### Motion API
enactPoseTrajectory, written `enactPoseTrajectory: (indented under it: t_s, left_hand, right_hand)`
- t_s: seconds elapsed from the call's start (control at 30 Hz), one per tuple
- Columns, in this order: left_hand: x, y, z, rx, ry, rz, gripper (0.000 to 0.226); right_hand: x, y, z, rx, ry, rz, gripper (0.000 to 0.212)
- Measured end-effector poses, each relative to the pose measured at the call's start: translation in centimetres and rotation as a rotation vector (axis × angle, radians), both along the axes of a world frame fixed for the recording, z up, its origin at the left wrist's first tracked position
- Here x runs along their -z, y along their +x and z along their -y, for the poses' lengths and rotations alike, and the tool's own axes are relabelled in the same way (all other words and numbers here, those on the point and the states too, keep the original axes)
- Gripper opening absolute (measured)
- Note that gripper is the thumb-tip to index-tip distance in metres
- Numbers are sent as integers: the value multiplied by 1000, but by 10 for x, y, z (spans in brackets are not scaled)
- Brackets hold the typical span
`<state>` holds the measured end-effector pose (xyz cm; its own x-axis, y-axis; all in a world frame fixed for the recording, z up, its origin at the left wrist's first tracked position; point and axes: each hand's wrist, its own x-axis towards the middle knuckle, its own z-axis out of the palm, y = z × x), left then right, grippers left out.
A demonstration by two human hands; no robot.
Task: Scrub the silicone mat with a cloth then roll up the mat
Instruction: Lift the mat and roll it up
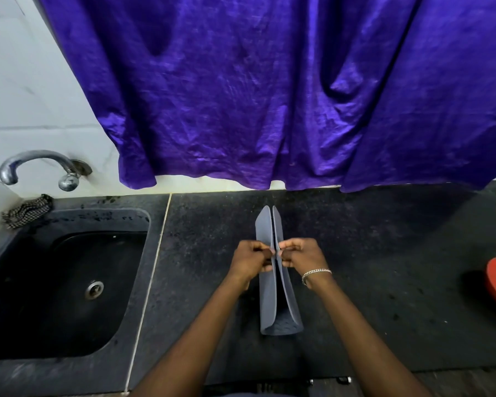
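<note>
Head view, grey silicone mat [269, 296] on the dark worktop [370, 253] between the hands, its long edges curled up together, left hand [251, 260] pinching the left edge, right hand [301, 257] pinching the right edge, checked cloth [26, 210] far left of the hands beside the sink [63, 287].

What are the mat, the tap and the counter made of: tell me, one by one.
Mat: likely silicone, matte grey; it bends into a soft trough. Tap: chromed metal, shiny with reflections. Counter: probably polished dark stone, speckled.
</note>
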<state>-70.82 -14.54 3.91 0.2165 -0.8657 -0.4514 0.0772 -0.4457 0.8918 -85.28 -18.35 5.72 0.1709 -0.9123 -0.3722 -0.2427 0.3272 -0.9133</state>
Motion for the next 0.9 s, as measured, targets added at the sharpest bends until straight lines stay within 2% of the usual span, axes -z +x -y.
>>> enactPoseTrajectory:
  t_s: [0.47,0.73,0.9]
  left_hand:
    - [6,-1,2,13,-7,-21,9]
    - [3,-3,4,-16,36,-53,26]
    - [-1,-6,4,-38,25,-97,18]
  right_hand:
    - [1,1,-1,7,-35,-5,18]
    - [4,2,0,-10,-18,-12,22]
    - [1,1,2,-42,-9,-40,19]
